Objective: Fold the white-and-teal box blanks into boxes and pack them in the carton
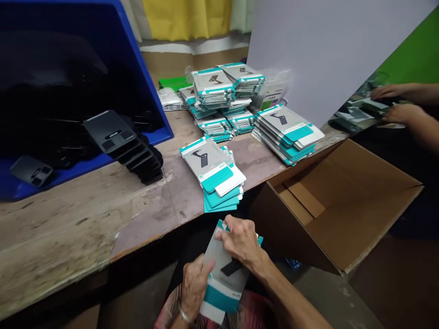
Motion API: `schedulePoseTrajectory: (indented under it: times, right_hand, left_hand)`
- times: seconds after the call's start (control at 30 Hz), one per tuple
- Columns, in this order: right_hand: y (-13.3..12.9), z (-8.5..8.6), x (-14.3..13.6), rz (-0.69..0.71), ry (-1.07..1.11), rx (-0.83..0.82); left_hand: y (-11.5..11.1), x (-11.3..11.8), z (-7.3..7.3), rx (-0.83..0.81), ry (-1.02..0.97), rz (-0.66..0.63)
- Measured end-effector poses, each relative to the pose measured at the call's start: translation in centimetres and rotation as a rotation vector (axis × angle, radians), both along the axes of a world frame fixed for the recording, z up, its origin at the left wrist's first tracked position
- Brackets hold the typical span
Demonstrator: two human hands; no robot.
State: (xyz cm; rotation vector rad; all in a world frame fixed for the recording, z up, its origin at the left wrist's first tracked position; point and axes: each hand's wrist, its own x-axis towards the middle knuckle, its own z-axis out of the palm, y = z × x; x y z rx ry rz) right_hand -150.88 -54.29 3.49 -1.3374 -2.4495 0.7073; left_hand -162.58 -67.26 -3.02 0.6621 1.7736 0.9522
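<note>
Over my lap is a flat grey-and-teal carton (224, 297) printed with a dark stand-like device. My left hand (195, 281) grips its left edge, thumb on the printed face. At the top end, my right hand (240, 240) is closed on the flap corner, fingers bent over it. Just beyond, on the table edge, a small fanned pile of similar flat cartons (206, 160) lies with flaps sticking out. To its left stands a leaning stack of dark flat device parts (115, 135). The carton's underside is hidden from me.
A blue bin (144, 77) with dark parts lies on its side at left. Taller carton stacks (214, 87) stand at the back, another carton pile (284, 128) at right. An open cardboard box (308, 233) sits below the table edge. A co-worker's hands (398, 105) are beyond the pale panel (308, 50).
</note>
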Motion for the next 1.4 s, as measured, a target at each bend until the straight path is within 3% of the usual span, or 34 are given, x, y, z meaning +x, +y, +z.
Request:
schedulePoseTrajectory:
  times: [0.07, 0.17, 0.23, 0.3, 0.37, 0.43, 0.5, 0.63, 0.7, 0.83, 0.9, 1.0, 1.17, 1.23, 1.4]
  right_hand:
    - [0.2, -0.1, -0.7, 0.005, -0.064, 0.015]
    - [1.2, 1.8, 0.1, 0.067, -0.125, 0.0]
    - [1.7, 3.4, 2.0, 0.074, -0.059, 0.029]
    - [1.5, 4.2, 4.5, -0.028, 0.111, 0.085]
    - [0.1, 3.5, 6.4, -0.168, 0.29, -0.004]
    - [-2.1, 1.5, 7.0, -0.119, 0.464, -0.364]
    - [-4.8, -1.2, 6.3, -0.067, 0.573, -0.677]
    - [-8.6, -5.7, 3.9, -0.32, 0.626, -0.675]
    - [-8.8, -6.8, 3.5, -0.333, 0.648, -0.712]
    - [-6.3, -6.6, 4.1, -0.214, 0.716, -0.814]
    - [-4.6, -5.9, 4.3, -0.277, 0.81, -0.755]
    - [-3.3, -5.1, 3.5, -0.449, 0.894, -0.612]
    - [-5.1, -5.4, 1.7, -0.565, 0.936, -0.65]
    - [-6.0, -5.6, 1.4, -0.61, 1.024, -0.71]
    - [-6.9, -4.4, 1.4, -0.575, 1.246, -0.906]
  left_hand:
    - [1.4, -0.2, 0.3, 0.003, 0.053, -0.067]
    - [3.5, -0.2, 1.6, 0.13, -0.008, -0.096]
    - [4.5, 0.1, 2.4, 0.205, -0.101, -0.004]
    - [4.7, 0.3, 2.5, 0.239, -0.228, 0.171]
    - [4.3, 0.2, 2.3, 0.256, -0.346, 0.345]
    - [3.8, 0.2, 2.0, 0.276, -0.408, 0.425]
    - [3.2, 0.2, 1.7, 0.305, -0.419, 0.411]
    - [2.2, 0.4, 0.4, 0.292, -0.308, 0.348]
    - [1.6, 0.3, -0.7, 0.244, -0.224, 0.332]
    - [1.0, 0.1, -2.3, 0.216, -0.242, 0.258]
    - [1.0, 0.2, -2.2, 0.224, -0.294, 0.222]
    - [1.4, 0.5, -0.9, 0.244, -0.355, 0.208]
    - [2.0, 0.2, 1.8, 0.334, -0.253, 0.295]
    - [2.0, 0.2, 2.2, 0.317, -0.198, 0.341]
    - [1.6, 0.8, 2.5, 0.367, -0.128, 0.469]
